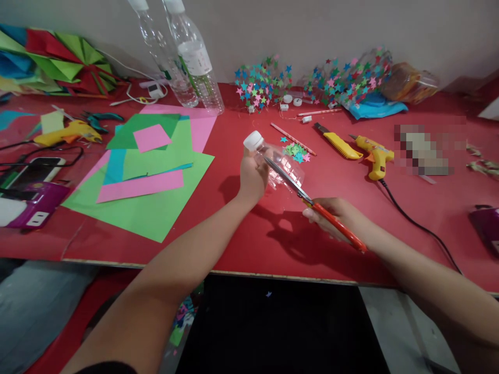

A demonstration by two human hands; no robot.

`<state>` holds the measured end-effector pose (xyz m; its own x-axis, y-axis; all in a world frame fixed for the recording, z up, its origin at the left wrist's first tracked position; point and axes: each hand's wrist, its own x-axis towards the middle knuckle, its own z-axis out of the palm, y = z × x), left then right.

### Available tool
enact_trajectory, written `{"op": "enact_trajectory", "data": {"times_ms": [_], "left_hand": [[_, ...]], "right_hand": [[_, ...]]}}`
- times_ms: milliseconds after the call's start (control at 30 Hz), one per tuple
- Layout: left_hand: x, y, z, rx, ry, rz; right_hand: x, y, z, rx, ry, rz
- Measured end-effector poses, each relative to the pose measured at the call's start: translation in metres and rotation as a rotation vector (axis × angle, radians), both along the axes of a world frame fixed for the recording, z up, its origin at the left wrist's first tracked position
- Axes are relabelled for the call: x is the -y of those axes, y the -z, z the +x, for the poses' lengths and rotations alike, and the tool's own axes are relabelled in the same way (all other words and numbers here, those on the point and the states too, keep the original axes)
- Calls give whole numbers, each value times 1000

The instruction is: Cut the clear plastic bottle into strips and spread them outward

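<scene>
A two-handed hold, out over the middle.
My left hand [252,176] is clenched round the capped end of a small clear plastic bottle with a white cap [288,163], held on its side just above the red table [249,234]. My right hand [331,215] grips red-handled metal scissors [307,199], their blades lying across the bottle's body. Little paper stars [296,151] lie just beyond; a yellow utility knife [338,143] and a yellow glue gun [374,153] sit farther right.

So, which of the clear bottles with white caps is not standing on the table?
The small bottle, held tilted in the left hand with the scissors blades across it. The two tall bottles stand upright near the wall.
</scene>
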<state>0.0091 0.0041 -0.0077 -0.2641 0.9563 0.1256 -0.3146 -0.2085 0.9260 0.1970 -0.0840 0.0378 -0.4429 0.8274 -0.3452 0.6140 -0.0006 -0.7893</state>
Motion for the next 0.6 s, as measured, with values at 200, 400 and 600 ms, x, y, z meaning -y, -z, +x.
{"op": "enact_trajectory", "data": {"times_ms": [200,400,600], "left_hand": [[-1,5,-3,-187,-68,160],[2,7,-9,-310,-28,245],[5,4,-11,-326,-50,259]], "right_hand": [[1,-5,-1,7,13,-20],[1,0,-1,7,12,32],[-4,-2,1,30,-26,24]]}}
